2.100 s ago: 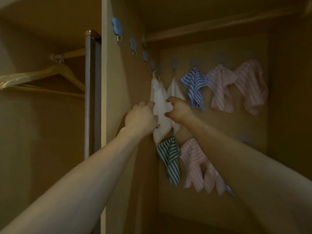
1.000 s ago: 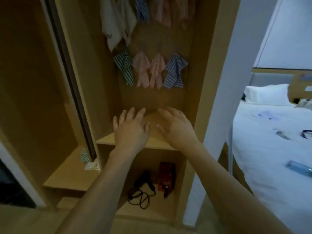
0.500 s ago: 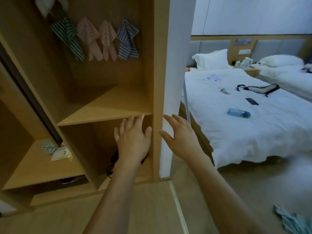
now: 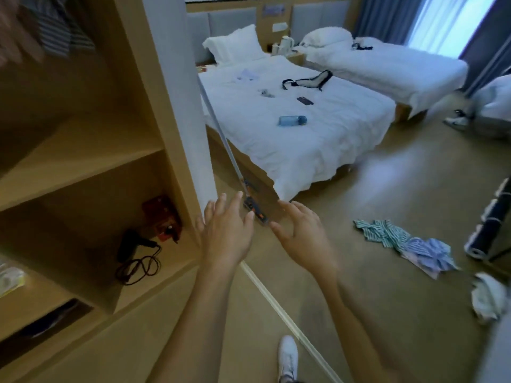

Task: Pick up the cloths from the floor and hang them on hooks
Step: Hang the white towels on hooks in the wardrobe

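Three cloths lie on the floor at the right: a green striped cloth [image 4: 378, 233], a blue striped cloth [image 4: 425, 254] touching it, and a white cloth [image 4: 488, 298] nearer the right edge. My left hand [image 4: 226, 233] and my right hand [image 4: 301, 234] hover side by side in mid view, fingers straight and spread, holding nothing, well left of the cloths. A blurred striped cloth [image 4: 59, 37] hangs inside the wardrobe at the top left; no hooks show.
The open wardrobe [image 4: 154, 87] fills the left, with a hair dryer [image 4: 132, 244] and a red box [image 4: 163, 217] on its low shelf. A white bed [image 4: 298, 128] stands behind the hands. A black stand [image 4: 489, 225] is at the right edge. My white shoe [image 4: 287, 357] is below.
The view has swung right and down, from the hung cloths in the wardrobe to the room floor. The cloths on the floor came into sight. Both hands stay empty.
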### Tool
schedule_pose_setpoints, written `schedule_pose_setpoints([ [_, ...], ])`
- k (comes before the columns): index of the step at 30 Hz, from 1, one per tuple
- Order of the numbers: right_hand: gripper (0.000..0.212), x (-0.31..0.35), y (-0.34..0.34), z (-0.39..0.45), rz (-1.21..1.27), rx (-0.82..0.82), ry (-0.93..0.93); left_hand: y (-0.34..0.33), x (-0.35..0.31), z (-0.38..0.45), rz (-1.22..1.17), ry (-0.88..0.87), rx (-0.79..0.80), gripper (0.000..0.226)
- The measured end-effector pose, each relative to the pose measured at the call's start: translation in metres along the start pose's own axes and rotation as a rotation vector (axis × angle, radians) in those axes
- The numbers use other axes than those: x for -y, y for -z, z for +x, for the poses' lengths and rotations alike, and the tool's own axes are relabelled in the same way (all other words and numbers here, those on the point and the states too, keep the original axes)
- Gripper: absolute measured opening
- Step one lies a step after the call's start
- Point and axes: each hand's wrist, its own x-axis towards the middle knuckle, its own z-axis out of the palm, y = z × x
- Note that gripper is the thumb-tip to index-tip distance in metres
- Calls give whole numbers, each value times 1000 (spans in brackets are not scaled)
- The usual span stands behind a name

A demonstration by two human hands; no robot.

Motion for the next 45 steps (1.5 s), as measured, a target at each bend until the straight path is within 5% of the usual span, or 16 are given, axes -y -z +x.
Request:
schedule_pose_setpoints([
  [12, 58, -142, 61, -31, -14, -174, -337, -94, -122, -3, 52, -326, 213, 55],
  [29, 57, -372, 221, -46, -45, -281, -629, -268, -401, -9, 81, -632, 423, 56],
  [45, 60, -540, 305, -47, -19, -424, -1001, -421, -587, 5, 57, -943, 728, 57],
])
